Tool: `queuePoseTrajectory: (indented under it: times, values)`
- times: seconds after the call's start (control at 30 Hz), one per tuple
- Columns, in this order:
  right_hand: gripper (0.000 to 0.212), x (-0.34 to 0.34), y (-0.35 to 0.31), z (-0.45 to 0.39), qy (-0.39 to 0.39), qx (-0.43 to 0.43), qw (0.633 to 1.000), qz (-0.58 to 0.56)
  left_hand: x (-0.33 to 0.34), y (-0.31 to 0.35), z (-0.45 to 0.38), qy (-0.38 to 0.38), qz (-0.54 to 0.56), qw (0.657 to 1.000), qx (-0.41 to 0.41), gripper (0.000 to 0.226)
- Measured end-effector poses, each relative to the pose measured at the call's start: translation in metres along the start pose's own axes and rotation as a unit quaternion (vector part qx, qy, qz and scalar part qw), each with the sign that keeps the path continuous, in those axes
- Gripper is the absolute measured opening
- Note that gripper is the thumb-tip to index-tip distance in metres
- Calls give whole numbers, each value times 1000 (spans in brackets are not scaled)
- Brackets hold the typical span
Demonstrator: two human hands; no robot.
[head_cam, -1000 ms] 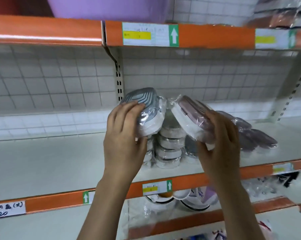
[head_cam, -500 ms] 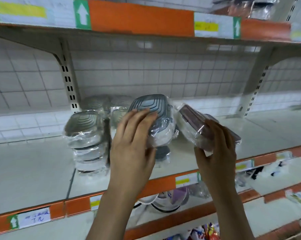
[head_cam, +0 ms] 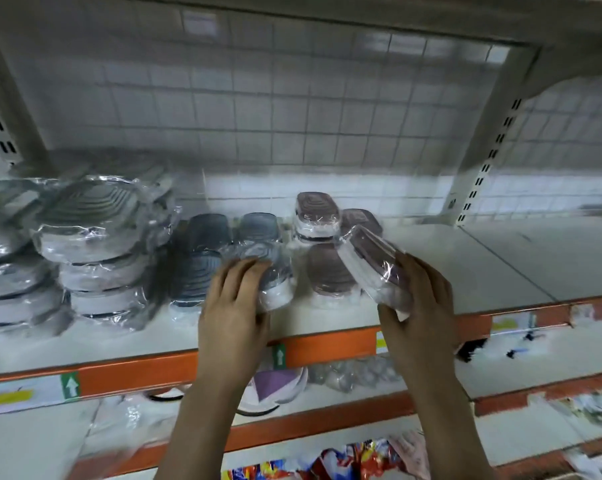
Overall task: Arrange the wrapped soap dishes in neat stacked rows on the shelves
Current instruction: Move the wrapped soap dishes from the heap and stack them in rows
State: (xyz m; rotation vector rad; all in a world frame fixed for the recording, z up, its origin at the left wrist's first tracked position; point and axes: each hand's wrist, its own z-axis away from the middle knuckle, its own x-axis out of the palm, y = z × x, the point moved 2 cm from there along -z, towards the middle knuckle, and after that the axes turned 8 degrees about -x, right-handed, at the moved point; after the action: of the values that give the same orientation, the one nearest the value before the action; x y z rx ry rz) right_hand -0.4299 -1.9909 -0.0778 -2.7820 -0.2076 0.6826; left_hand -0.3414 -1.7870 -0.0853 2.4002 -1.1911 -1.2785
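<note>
The left hand [head_cam: 235, 306] grips a grey soap dish [head_cam: 270, 271] low on the shelf [head_cam: 500, 268]; the right hand [head_cam: 419, 306] holds a brown soap dish [head_cam: 372, 263] tilted, just right of the brown stack [head_cam: 315, 216].

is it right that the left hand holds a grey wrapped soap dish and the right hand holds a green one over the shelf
Not quite. In the head view the right hand holds a brown wrapped soap dish, not green. The left hand does hold a grey wrapped soap dish over the shelf.
</note>
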Motion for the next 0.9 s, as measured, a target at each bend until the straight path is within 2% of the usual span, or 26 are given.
queuePoseTrajectory:
  times: [0.1,0.23,0.37,0.6,0.7,0.9]
  values:
    - [60,5,16,0,-28,6,999,-27,22,0,-3,-26,-37,999,-19,74]
    - [71,11,34,-7,-34,1,998,-50,44,-5,-7,-125,-168,976,-58,80]
    - [61,20,53,-26,-24,-25,998,-44,55,-14,-4,-173,-212,957,-94,65]
    - [65,52,76,-69,-70,-40,996,-39,64,-15,-5,-148,-143,973,-105,62]
    - [64,70,83,-85,-66,-47,996,-26,67,-23,-4,-136,-121,977,-108,75]
    - [62,110,107,-116,-71,-19,997,28,68,-27,0,-134,-104,981,-98,75]
